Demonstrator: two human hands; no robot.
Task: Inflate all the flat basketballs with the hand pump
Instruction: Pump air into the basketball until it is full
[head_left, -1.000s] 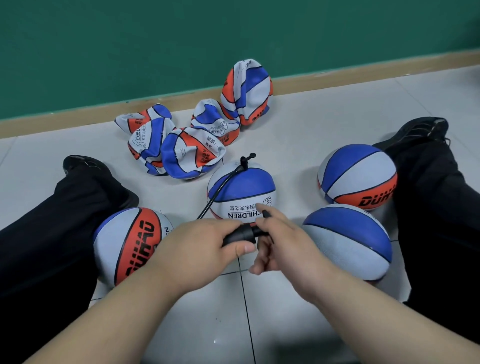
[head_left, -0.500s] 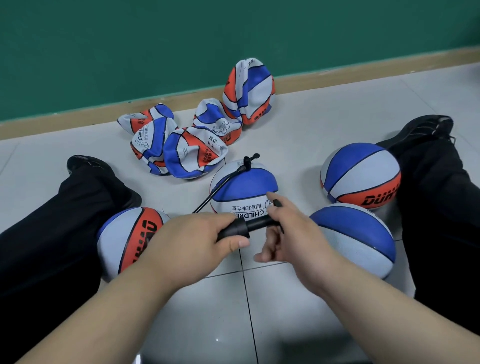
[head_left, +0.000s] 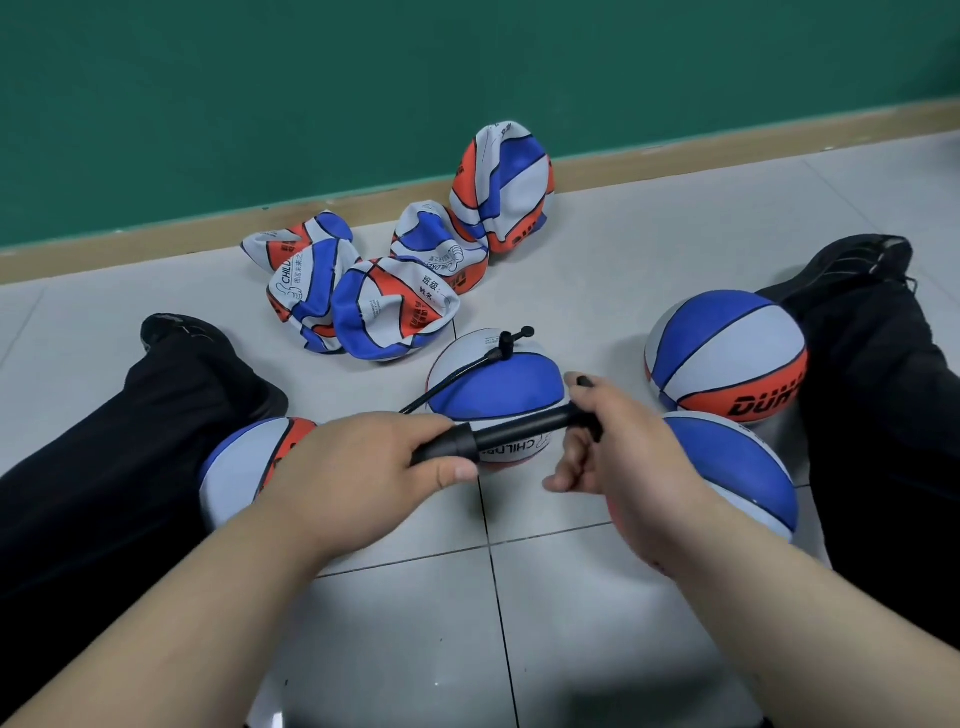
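My left hand (head_left: 363, 467) grips the barrel of the black hand pump (head_left: 511, 434). My right hand (head_left: 618, 441) grips the pump's T-handle, pulled out so the shaft shows. A thin black hose (head_left: 452, 376) runs from the pump to the needle fitting on top of the blue-and-white basketball (head_left: 493, 384) just beyond my hands. Several flat, crumpled basketballs (head_left: 389, 306) lie in a heap near the wall, one of them (head_left: 501, 187) standing on edge.
Three round basketballs lie around me: one by my left leg (head_left: 249, 462), one at the right (head_left: 727, 353), one under my right forearm (head_left: 737, 467). My black-trousered legs (head_left: 130, 441) spread to both sides on the grey tiled floor (head_left: 597, 291). A green wall (head_left: 363, 93) stands behind.
My right hand has drawn the pump handle out to the right and up, exposing more of the shaft. My left hand stays on the barrel.
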